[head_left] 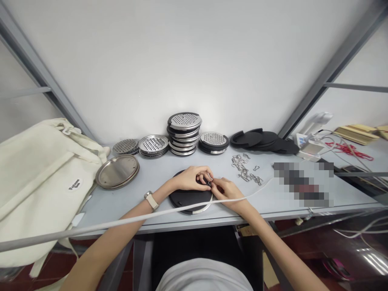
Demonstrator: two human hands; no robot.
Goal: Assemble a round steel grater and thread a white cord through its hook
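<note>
A round black disc with a metal rim (189, 199) lies on the grey table just in front of me. My left hand (191, 178) rests on its far edge with fingers curled and pinched. My right hand (228, 190) meets it at the disc's right edge, fingers pinched too. Between the fingertips sits a small dark metal part (209, 183), too small to name. A watch with a pale strap (151, 200) is on my left wrist.
At the back stand stacks of perforated metal discs (184, 133), a flat metal plate (117, 171), black covers (263, 141) and loose metal clips (247, 169). A cream bag (39, 169) lies left. A white cable (121, 221) crosses the front. Wires and a charger (312, 141) sit right.
</note>
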